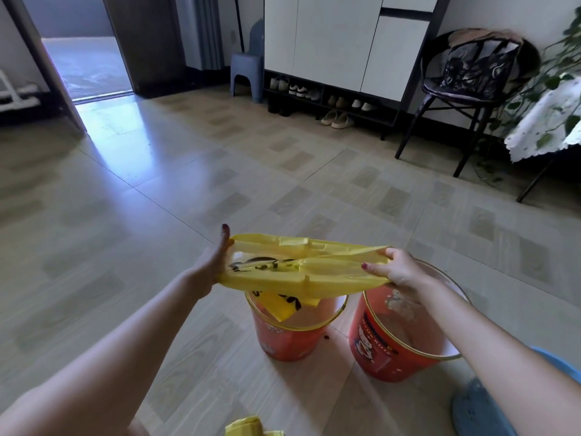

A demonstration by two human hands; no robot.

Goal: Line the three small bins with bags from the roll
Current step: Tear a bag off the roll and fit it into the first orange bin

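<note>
Yellow bag (pixel 301 265) apparently between fingers (pixel 374 269).

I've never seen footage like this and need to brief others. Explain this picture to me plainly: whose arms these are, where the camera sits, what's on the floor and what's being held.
There is no machine here. The camera is worn on a person's head and looks forward and down, so the two bare arms reaching in from the bottom are that person's own.

The left hand and the right hand stretch a yellow plastic bag between them, each at one end. The left hand's fingers look straight, pressed inside the bag's opening; the right hand pinches the other edge.

Below the bag, two orange bins stand on the tiled floor: the left bin, with part of the bag hanging into it, and the right bin, which shows no liner. A third bin is not in view. More yellow plastic, perhaps the roll, shows at the bottom edge.
</note>
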